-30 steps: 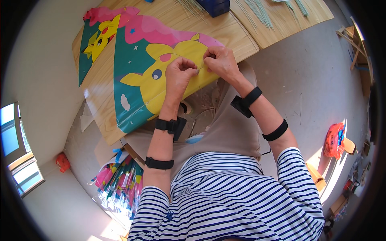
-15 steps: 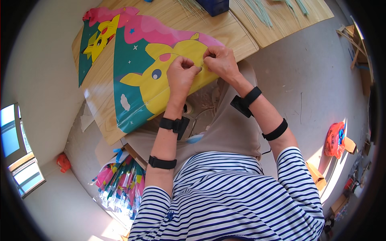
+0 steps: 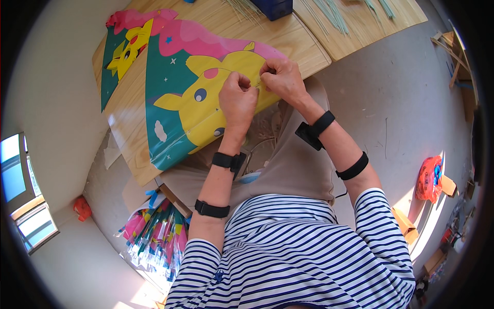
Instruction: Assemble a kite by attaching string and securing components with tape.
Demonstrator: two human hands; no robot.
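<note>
Left hand (image 3: 239, 102) and right hand (image 3: 283, 81) meet over printed sheet (image 3: 177, 110)

Fingers (image 3: 235, 78) of each hand drawn together; can't tell what they pinch. Yellow, green and pink sheet lies just under them, spreading left on the wooden table (image 3: 312, 54). Farther left, a second printed sheet (image 3: 123, 62). Beyond fingers, blue box (image 3: 274, 8); beyond and right, thin pale sticks (image 3: 333, 18).

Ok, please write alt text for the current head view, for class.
A bare left hand and right hand, fingers bunched, sit close together over a glossy yellow, green and pink printed sheet on a pale wooden table. A similarly coloured printed sheet lies to the left; thin pale-green strands and a dark blue box lie beyond.
</note>
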